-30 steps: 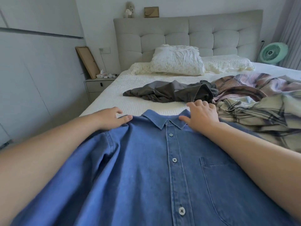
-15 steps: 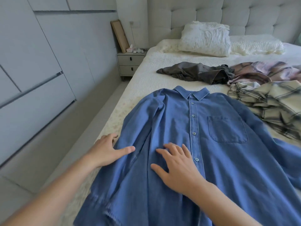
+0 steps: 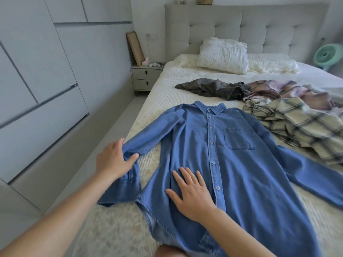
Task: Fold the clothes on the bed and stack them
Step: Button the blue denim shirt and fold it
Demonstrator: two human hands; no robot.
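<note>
- Your right hand [image 3: 193, 195], fingers straight and spread, presses flat on the lower front of the blue denim shirt [image 3: 235, 156].
- Your left hand [image 3: 113, 160] grasps the shirt's sleeve [image 3: 130, 167], thumb over the fabric, at the bed's [image 3: 167, 86] near-left edge.
- The shirt lies buttoned, front up, collar pointing away.
- Beyond it: a plaid shirt [image 3: 300, 127] at right, a dark grey garment [image 3: 213, 89], a pinkish plaid garment [image 3: 289, 91].
- Farthest: pillows [image 3: 222, 56] against the headboard [image 3: 241, 25].
</note>
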